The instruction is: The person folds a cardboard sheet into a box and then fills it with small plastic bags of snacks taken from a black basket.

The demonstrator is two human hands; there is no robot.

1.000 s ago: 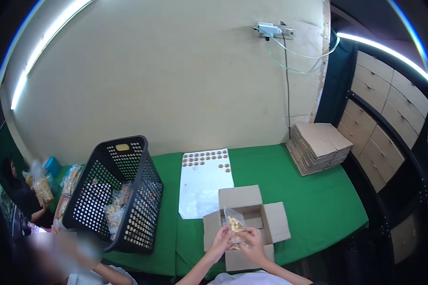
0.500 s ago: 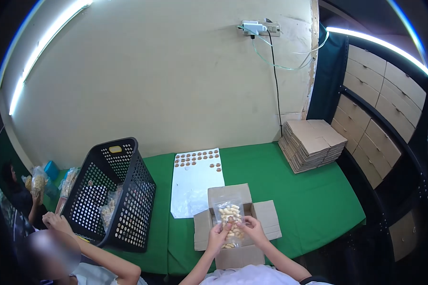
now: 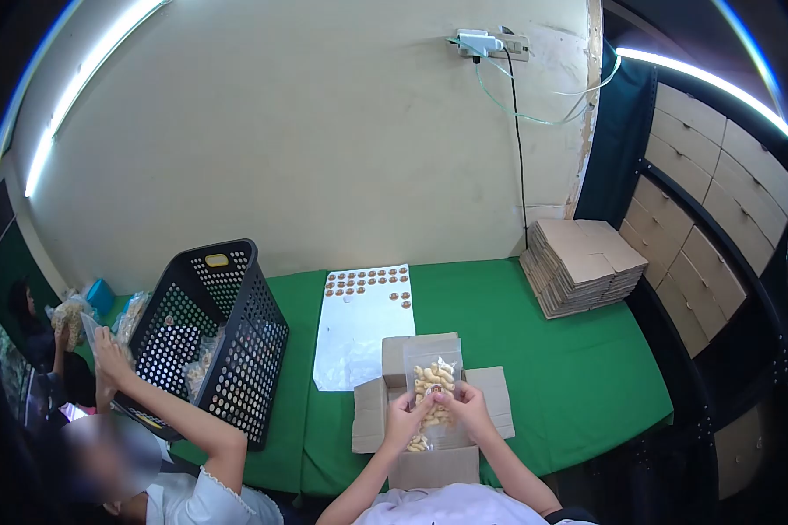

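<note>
My left hand (image 3: 402, 421) and my right hand (image 3: 473, 413) grip a clear plastic bag (image 3: 435, 372) of pale, curved snack pieces from both sides. Both thumbs meet on its front, right at a small round brown sticker that they partly cover. Below the bag is an open cardboard box (image 3: 494, 401) with its flaps spread outward. More of the pale pieces (image 3: 418, 444) show low in front of the box opening. Behind the box lies a white sheet (image 3: 346, 328) with rows of round brown stickers along its top.
A black perforated crate (image 3: 267, 350) holding filled bags stands at left on the green tablecloth (image 3: 578, 376). Beside it, a co-worker's hand (image 3: 111, 354) holds a clear bag. Another person handles a large filled bag farther back. Flattened cardboard (image 3: 584, 258) is stacked at right.
My thumbs have come together over the sticker, and the bag sits more upright. The co-worker at left has extended an arm and now holds a clear bag. The view has shifted slightly.
</note>
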